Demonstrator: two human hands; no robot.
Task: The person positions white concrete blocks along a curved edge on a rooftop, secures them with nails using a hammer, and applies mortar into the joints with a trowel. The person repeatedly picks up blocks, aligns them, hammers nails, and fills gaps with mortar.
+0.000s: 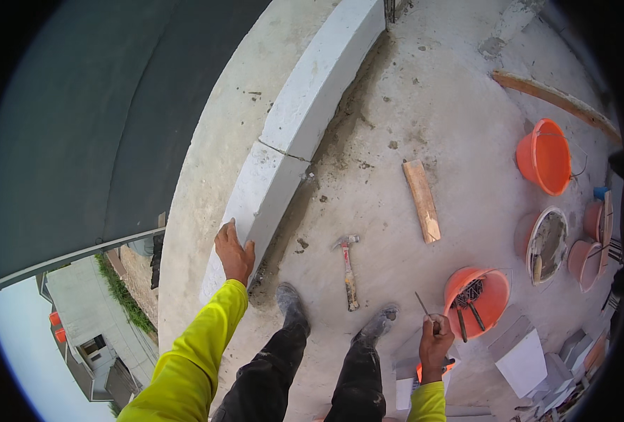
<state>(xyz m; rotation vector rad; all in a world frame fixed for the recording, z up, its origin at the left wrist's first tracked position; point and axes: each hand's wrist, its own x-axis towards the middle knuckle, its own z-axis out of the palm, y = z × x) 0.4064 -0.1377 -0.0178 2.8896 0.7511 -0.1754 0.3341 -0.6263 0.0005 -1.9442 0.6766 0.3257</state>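
Note:
My left hand (234, 254) lies on the top of a low row of white blocks (259, 190), fingers stretched out and thumb apart. At the lower right, my right hand (436, 344) is closed on a thin metal rod (421, 303), nail-like, that sticks out past the fingers. Just beyond that hand stands an orange bucket (498, 299) with many dark metal pieces and two dark-handled tools in it. A claw hammer (349, 274) lies on the concrete floor between my boots and the blocks. Something orange (450, 363), partly hidden, shows beside my right wrist.
A short wooden plank (421, 202) lies on the floor ahead. To the right are an empty orange bucket (552, 163), a bucket of grey mortar (549, 246) and a long timber (558, 102). Cut white blocks (521, 363) lie at lower right. Left of the wall, the slab edge drops away.

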